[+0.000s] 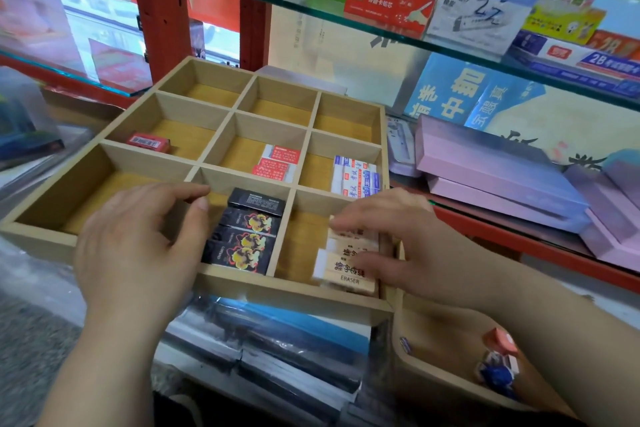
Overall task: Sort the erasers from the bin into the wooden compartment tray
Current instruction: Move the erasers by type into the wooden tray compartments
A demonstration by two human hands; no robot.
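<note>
Loosely curled and holding nothing, the left hand point(138, 246) is held over the pale wooden nine-compartment tray point(38, 236), beside black dragon-printed erasers point(242, 239) in its near middle compartment. Beige paper-sleeved erasers point(349, 279) in the near right compartment are touched by the straight fingers of the right hand point(408, 246). A few colourful erasers point(498, 360) are seen in the rounded wooden bin point(440, 329).

The left hand point(138, 246) and right hand point(408, 243) are bare. Back from the fingers, the left forearm point(104, 357) and right forearm point(554, 340) are bare too, as far as the view's lower edge. The left thumb point(194, 222) ends in a short, rounded nail. The right fingertips point(341, 222) are blurred.
</note>
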